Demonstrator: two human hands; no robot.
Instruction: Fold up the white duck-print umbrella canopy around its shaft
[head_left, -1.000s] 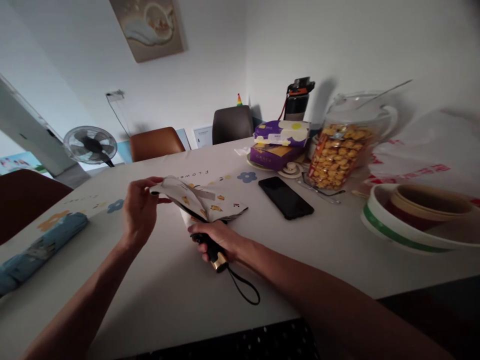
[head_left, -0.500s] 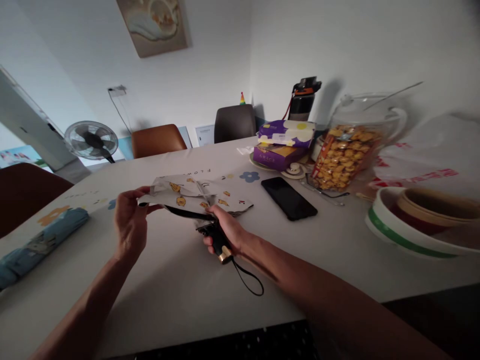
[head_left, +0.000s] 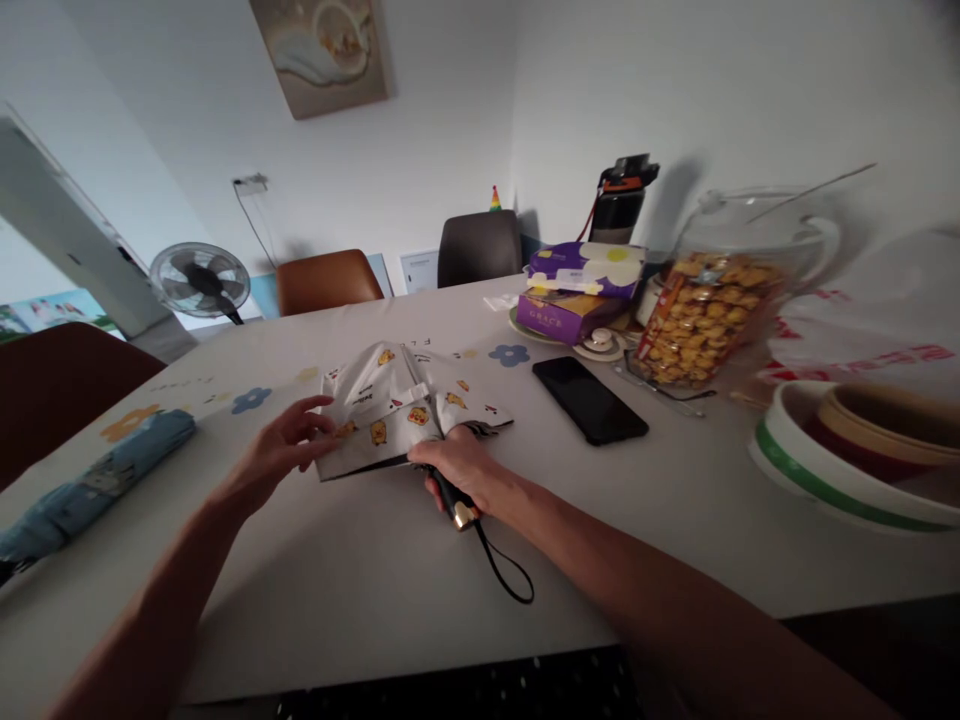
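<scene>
A white umbrella (head_left: 394, 415) with yellow cartoon figures lies half folded on the table, its canopy loose and its panels spread to both sides. My right hand (head_left: 469, 470) is closed round the top of its black handle and the canopy's lower edge. The handle's gold end and a black wrist loop (head_left: 510, 575) point towards me. At the canopy's left edge is my left hand (head_left: 281, 450), fingers apart and curved, the tips against or just beside the fabric. Whether they touch it is hard to tell. A second umbrella, blue and folded (head_left: 112, 475), lies at the left.
On the pale table (head_left: 360, 590) a black phone (head_left: 590, 400) lies right of the white umbrella. Behind it are purple packages (head_left: 562, 312), a black bottle (head_left: 619, 205) and a snack-filled jug (head_left: 709, 315). Nested bowls (head_left: 795, 465) and a plastic bag (head_left: 885, 310) stand at the right.
My left hand has let go of the canopy's edge, which it held stretched out to the left. That panel now hangs down towards me. The right hand still grips the umbrella.
</scene>
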